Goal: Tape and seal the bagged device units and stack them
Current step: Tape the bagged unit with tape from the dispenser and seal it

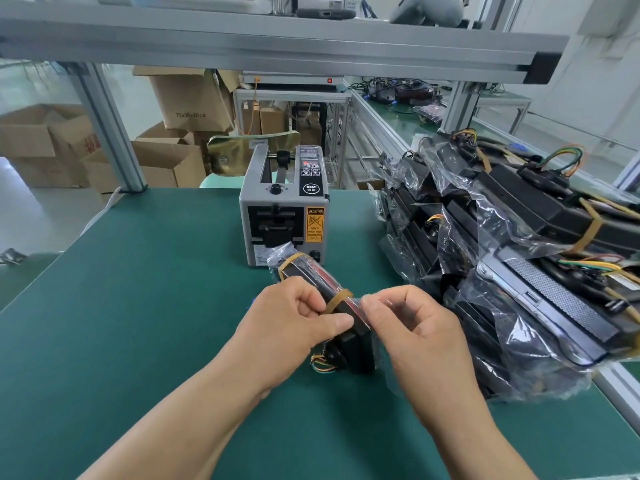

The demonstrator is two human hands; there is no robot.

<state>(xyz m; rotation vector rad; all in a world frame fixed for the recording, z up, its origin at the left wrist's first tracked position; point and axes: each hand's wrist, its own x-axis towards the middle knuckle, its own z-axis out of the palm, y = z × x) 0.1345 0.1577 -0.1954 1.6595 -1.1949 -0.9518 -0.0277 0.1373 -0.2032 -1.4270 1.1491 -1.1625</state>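
Your left hand (294, 317) and right hand (408, 323) pinched the crinkly clear bag (281, 253) round a black boxy unit (313, 273); grey tape dispenser (285, 216) stood at twelve, glossy bagged pile (519, 271) at two.

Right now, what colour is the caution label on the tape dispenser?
The caution label is orange with black print; head view shows it best.

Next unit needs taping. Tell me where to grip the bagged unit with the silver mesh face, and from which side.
Probably grip the mesh-faced unit across its narrow width, mid-body, coming from above on the green mat side. It lies flat and long atop the pile; its rigid edges are exposed there, while loose bag film would slip.
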